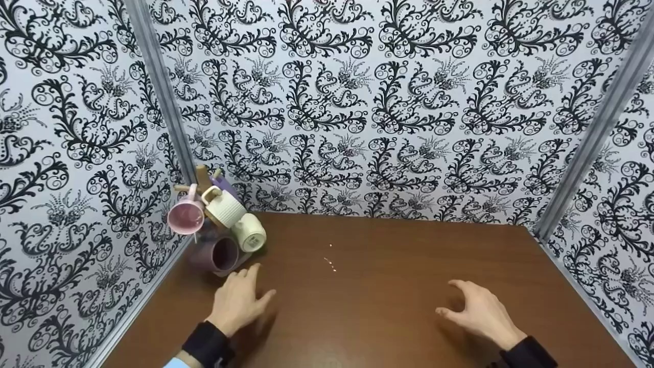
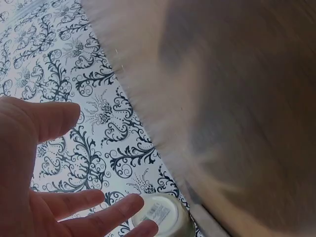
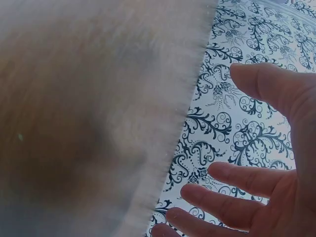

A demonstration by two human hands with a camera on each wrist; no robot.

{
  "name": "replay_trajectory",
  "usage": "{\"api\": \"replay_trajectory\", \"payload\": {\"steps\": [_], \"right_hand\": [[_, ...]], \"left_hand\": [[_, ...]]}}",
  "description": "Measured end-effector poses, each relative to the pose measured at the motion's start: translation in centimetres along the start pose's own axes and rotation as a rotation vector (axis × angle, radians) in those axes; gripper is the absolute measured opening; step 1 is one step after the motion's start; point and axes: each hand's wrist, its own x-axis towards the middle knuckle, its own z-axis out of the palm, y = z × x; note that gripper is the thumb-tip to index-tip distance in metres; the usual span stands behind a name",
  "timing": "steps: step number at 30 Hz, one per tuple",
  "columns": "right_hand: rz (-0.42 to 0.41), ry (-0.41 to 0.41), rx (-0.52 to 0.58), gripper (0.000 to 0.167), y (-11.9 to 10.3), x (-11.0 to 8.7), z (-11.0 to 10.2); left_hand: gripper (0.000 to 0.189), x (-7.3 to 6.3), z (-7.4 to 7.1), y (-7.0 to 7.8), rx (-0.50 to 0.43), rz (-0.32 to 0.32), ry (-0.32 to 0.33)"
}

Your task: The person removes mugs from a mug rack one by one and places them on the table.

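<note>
A wooden mug tree point(image 1: 203, 179) stands in the back left corner with several mugs hung about it. A pink mug point(image 1: 186, 216) and a ribbed cream mug point(image 1: 225, 208) are at the top, a purple mug point(image 1: 220, 183) partly hidden behind. Lower down are a pale cream mug point(image 1: 251, 233), its base and label turned outward, and a dark mauve mug point(image 1: 214, 254). My left hand point(image 1: 237, 299) is over the table just in front of the mauve mug, fingers spread and holding nothing. On the right, my right hand point(image 1: 477, 312) hovers with thumb and fingers apart, nothing in it.
The brown tabletop point(image 1: 368, 286) runs up to patterned walls point(image 1: 327, 102) at the back and both sides. Grey metal posts point(image 1: 161, 92) mark the corners. Small bright specks point(image 1: 330, 263) show on the table's middle.
</note>
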Motion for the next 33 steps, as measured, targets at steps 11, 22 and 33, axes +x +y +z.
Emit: {"api": "replay_trajectory", "payload": {"steps": [11, 22, 33], "right_hand": [[-0.017, 0.005, 0.021, 0.080, -0.4, -0.1, 1.0], [-0.018, 0.006, 0.046, 0.077, -0.6, -0.2, 1.2], [-0.021, 0.018, 0.032, 0.075, -0.7, -0.3, 1.2]], "left_hand": [[0.078, 0.8, -2.9, -1.3, 0.017, -0.051, -0.017], [0.077, 3.6, -6.3, -1.9, 0.065, -0.009, 0.052], [0.078, 8.1, -10.5, -2.6, 0.115, -0.024, 0.046]]}}
